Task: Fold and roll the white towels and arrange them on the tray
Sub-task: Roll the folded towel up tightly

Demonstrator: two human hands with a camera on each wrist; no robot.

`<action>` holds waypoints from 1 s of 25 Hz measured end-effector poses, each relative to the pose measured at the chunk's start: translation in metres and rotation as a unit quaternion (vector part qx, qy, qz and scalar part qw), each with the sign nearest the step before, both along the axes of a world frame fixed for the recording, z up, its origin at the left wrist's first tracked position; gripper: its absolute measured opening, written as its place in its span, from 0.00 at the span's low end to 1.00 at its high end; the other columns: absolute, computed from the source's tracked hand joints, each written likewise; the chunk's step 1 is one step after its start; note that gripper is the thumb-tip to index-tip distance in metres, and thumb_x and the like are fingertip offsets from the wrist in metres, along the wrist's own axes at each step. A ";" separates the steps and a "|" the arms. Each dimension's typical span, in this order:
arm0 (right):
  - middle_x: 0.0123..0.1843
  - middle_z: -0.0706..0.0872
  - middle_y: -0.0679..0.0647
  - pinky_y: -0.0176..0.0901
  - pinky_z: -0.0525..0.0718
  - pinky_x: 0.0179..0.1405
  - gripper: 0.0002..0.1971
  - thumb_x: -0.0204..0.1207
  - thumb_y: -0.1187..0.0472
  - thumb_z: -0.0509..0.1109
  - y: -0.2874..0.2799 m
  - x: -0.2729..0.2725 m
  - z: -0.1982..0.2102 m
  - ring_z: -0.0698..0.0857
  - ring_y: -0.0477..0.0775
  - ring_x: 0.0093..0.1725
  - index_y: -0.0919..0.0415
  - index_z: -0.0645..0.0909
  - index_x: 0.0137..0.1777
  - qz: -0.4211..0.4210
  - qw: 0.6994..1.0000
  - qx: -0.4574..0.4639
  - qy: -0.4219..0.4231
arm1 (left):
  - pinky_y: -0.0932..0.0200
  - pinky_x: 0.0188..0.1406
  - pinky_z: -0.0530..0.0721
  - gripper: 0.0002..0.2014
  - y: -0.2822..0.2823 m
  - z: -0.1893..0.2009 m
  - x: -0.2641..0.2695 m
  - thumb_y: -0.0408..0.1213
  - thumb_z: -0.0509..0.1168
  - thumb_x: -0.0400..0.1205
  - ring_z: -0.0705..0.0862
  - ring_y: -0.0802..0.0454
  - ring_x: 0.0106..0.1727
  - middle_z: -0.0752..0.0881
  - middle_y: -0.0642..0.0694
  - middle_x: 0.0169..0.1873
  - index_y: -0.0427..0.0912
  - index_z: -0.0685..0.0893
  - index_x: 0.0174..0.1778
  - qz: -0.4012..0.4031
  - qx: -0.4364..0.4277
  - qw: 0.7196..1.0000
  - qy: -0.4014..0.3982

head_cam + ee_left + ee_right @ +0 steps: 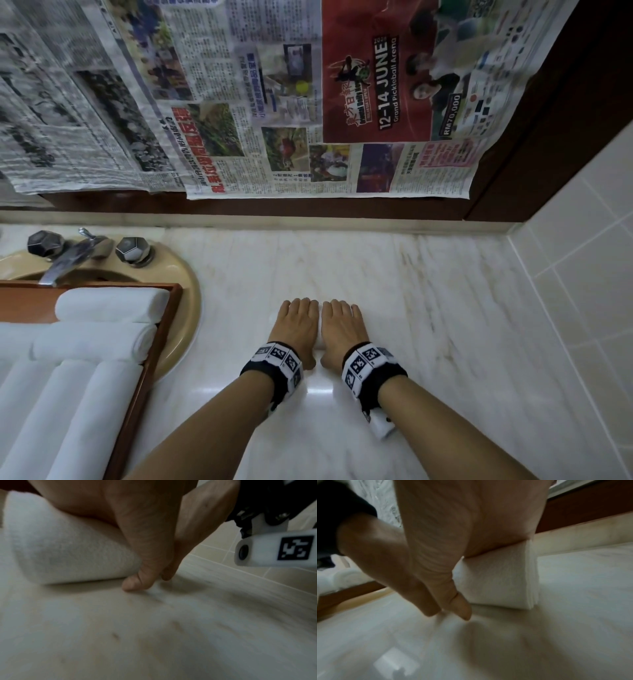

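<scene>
Towel roll (498,580) mid-table, under both palms. Left hand (297,329), right hand (342,330): fingers flat, pressing roll, clenching nothing. Keep your pressure even, ends aligned; then move it to tray (161,329) at table's left edge.

A marble counter (428,308) bears a rolled towel (496,580) and wooden tray (150,353).

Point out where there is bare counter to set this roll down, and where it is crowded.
Bare marble counter runs from the right hand to the tiled wall, and from both hands back to the ledge under the newspaper. The tray over the sink, beside the left hand, is packed with rolled towels.
</scene>
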State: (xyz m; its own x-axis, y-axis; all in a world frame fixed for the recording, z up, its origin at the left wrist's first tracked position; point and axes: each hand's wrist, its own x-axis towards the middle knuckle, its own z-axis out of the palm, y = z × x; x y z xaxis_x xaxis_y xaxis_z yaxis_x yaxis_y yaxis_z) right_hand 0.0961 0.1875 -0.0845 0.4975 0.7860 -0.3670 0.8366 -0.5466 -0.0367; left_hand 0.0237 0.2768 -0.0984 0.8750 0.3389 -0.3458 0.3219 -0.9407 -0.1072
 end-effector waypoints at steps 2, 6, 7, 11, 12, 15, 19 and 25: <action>0.72 0.69 0.59 0.51 0.65 0.75 0.43 0.67 0.46 0.78 0.010 0.014 0.006 0.69 0.60 0.73 0.65 0.63 0.75 -0.014 0.999 -0.029 0.041 | 0.47 0.77 0.63 0.48 0.009 0.002 0.011 0.49 0.76 0.68 0.69 0.43 0.73 0.69 0.42 0.72 0.37 0.59 0.79 0.012 -0.028 0.999 0.013; 0.64 0.79 0.56 0.53 0.71 0.70 0.41 0.60 0.44 0.81 0.012 0.027 0.009 0.77 0.59 0.67 0.60 0.68 0.69 -0.049 0.990 -0.057 0.121 | 0.44 0.72 0.68 0.41 0.011 0.006 0.008 0.51 0.77 0.68 0.74 0.45 0.69 0.76 0.45 0.66 0.42 0.66 0.74 0.044 -0.067 0.996 0.032; 0.61 0.81 0.54 0.54 0.72 0.69 0.42 0.57 0.43 0.82 0.011 0.023 0.010 0.80 0.58 0.64 0.58 0.69 0.68 -0.052 0.989 -0.056 0.128 | 0.43 0.71 0.67 0.41 0.012 0.008 0.004 0.51 0.77 0.68 0.75 0.45 0.68 0.77 0.46 0.66 0.43 0.66 0.74 0.055 -0.076 0.995 0.029; 0.59 0.81 0.54 0.53 0.78 0.61 0.37 0.57 0.43 0.82 0.025 -0.007 0.031 0.82 0.58 0.59 0.57 0.75 0.64 -0.023 0.994 -0.016 0.108 | 0.39 0.71 0.63 0.39 0.029 0.032 -0.026 0.51 0.75 0.69 0.74 0.48 0.69 0.77 0.49 0.65 0.48 0.68 0.74 0.074 -0.061 0.995 -0.016; 0.59 0.80 0.53 0.51 0.80 0.58 0.35 0.57 0.43 0.82 0.034 -0.019 0.043 0.82 0.58 0.58 0.57 0.76 0.62 -0.019 0.995 0.005 0.099 | 0.38 0.72 0.62 0.35 0.039 0.045 -0.039 0.51 0.75 0.69 0.73 0.48 0.69 0.77 0.49 0.64 0.49 0.71 0.71 0.071 -0.046 0.996 -0.031; 0.57 0.78 0.52 0.50 0.80 0.51 0.34 0.56 0.43 0.82 0.076 -0.062 0.077 0.83 0.58 0.55 0.57 0.77 0.60 -0.007 0.996 0.059 0.059 | 0.32 0.74 0.59 0.33 0.080 0.085 -0.084 0.49 0.76 0.68 0.72 0.47 0.70 0.75 0.49 0.64 0.47 0.73 0.67 0.079 -0.019 0.995 -0.055; 0.56 0.76 0.50 0.51 0.81 0.50 0.33 0.57 0.40 0.81 0.149 -0.142 0.102 0.83 0.58 0.54 0.54 0.76 0.59 -0.003 0.989 0.145 0.037 | 0.28 0.74 0.57 0.33 0.148 0.125 -0.163 0.57 0.72 0.67 0.74 0.46 0.68 0.79 0.48 0.61 0.47 0.72 0.65 0.102 -0.008 0.992 -0.076; 0.74 0.65 0.49 0.54 0.75 0.69 0.45 0.56 0.36 0.69 0.233 -0.258 0.075 0.68 0.57 0.73 0.46 0.63 0.75 -0.118 0.946 0.269 0.140 | 0.29 0.73 0.57 0.33 0.293 0.142 -0.294 0.49 0.70 0.66 0.75 0.47 0.69 0.81 0.51 0.61 0.52 0.71 0.69 0.152 0.029 0.985 -0.075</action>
